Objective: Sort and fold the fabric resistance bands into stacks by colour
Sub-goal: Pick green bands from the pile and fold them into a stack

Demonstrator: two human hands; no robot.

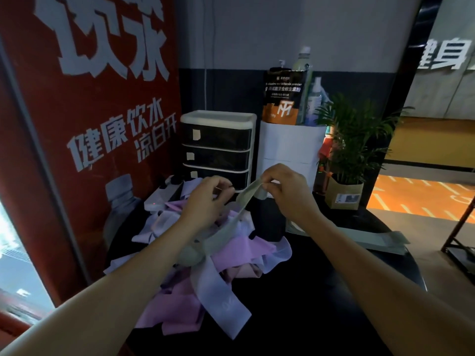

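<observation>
- A dark desk (321, 291) is seen, carrying everything.
- A loose heap of pink and lilac bands (218, 273) is spread over its left part.
- A flat stack of green bands (380, 240) is laid to the right, apart from the heap.
- A drawer unit (218, 147), a white cylinder (290, 150), a potted plant (344, 194) and a white device (160, 199) are set along the back.

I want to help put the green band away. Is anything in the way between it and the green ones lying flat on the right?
Nothing visible blocks it. Both hands, left hand and right hand, hold the green band up above the pink and lilac pile. The flat green bands lie to the right across bare dark table.
</observation>
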